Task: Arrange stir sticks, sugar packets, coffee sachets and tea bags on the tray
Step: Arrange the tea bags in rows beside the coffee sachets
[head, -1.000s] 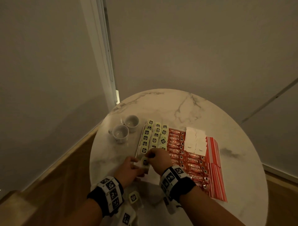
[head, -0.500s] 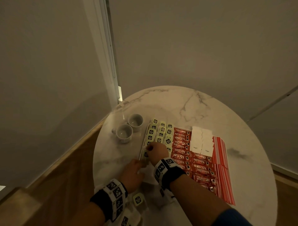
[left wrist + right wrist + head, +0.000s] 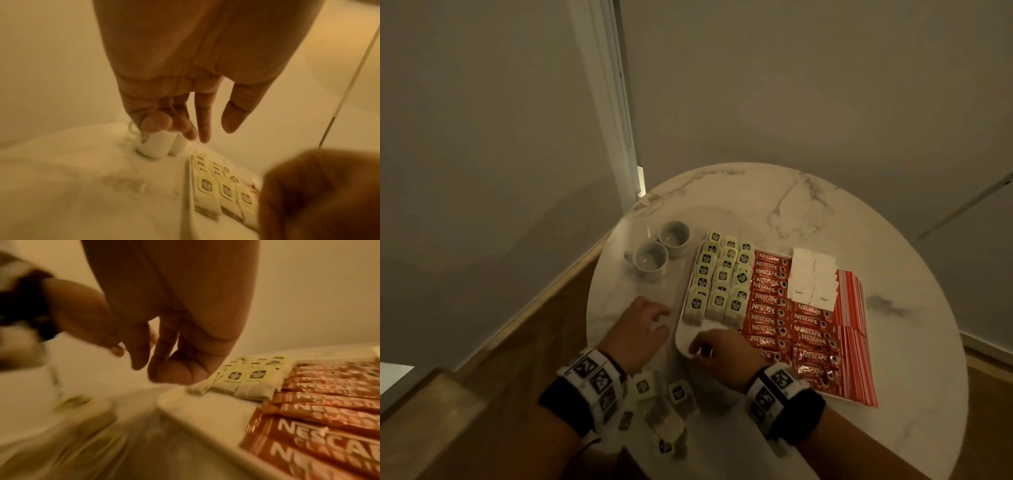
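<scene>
A white tray (image 3: pixel 686 337) lies on the round marble table (image 3: pixel 791 212). On it are rows of tea bags (image 3: pixel 719 277) at the left, red coffee sachets (image 3: pixel 770 301) in the middle, white sugar packets (image 3: pixel 811 277) at the far right, and red-striped stir sticks (image 3: pixel 852 308) along the right edge. Several loose tea bags (image 3: pixel 664 407) lie near the table's front edge by my left wrist. My left hand (image 3: pixel 654 320) hovers empty left of the tray, fingers relaxed (image 3: pixel 205 128). Over the tray's bare near-left corner (image 3: pixel 205 410) my right hand (image 3: pixel 700 349) holds nothing, fingers loosely curled (image 3: pixel 156 363).
Two small grey cups (image 3: pixel 650 260) stand left of the tray's far end, also in the left wrist view as cups (image 3: pixel 154 146). Walls close in behind the table, and a wooden floor shows at the left.
The tea bag both hands held a second ago now lies on the tray at the near end of the rows. Both hands have let go and drawn back toward me.
</scene>
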Demonstrator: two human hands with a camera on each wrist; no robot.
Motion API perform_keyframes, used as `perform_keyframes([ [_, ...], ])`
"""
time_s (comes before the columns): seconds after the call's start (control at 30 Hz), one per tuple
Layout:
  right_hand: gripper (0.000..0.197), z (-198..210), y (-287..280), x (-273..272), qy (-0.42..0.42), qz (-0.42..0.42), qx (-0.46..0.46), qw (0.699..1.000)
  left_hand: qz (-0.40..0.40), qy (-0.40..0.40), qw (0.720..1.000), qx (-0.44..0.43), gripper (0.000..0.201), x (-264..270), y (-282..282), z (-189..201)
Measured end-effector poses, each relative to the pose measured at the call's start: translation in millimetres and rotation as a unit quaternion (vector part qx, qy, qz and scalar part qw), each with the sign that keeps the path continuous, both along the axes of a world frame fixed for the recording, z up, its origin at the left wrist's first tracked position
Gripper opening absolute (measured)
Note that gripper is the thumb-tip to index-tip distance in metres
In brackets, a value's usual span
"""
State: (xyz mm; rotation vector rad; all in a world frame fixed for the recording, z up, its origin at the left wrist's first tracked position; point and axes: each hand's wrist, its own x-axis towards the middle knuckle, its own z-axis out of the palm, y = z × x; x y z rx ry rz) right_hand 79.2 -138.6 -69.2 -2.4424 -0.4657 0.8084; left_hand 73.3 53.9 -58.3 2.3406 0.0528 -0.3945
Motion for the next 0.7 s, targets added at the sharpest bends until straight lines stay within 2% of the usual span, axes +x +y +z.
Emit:
perform_keyframes([
  [0.1,0.030,-6.9,5.7,-23.7,0.012,0.078,-0.063,0.995,-0.015,0.009,0.999,0.028,0.025,-9.3,25.8,-0.1],
  [0.17,0.033,-13.5,11.8,-33.4,-0.002,0.104,-0.083,0.991,-0.030,0.020,0.997,0.075,0.033,-17.3,41.3,-4.8],
  [0.3,0.034,-23.5,20.8,-46.5,-0.064,0.167,-0.128,0.976,-0.083,0.084,0.970,0.214,0.063,-34.6,60.9,-18.3],
  [0.37,0.038,-27.1,20.6,-49.9,-0.069,0.168,-0.132,0.974,-0.082,0.133,0.960,0.231,0.080,-44.0,63.8,-26.9],
  [0.43,0.041,-30.9,18.2,-51.2,-0.053,0.152,-0.126,0.979,-0.051,0.168,0.963,0.205,0.089,-51.5,65.6,-35.7],
  [0.5,0.038,-30.6,14.8,-51.8,-0.032,0.133,-0.117,0.984,-0.028,0.180,0.966,0.183,0.086,-55.4,64.7,-43.7],
  [0.6,0.040,-28.5,8.0,-52.1,-0.004,0.106,-0.098,0.990,-0.019,0.170,0.968,0.181,0.064,-55.4,59.5,-50.8],
  [0.7,0.031,-23.9,-1.3,-48.6,0.042,0.049,-0.079,0.995,-0.016,0.156,0.970,0.188,0.045,-49.7,57.1,-54.1],
])
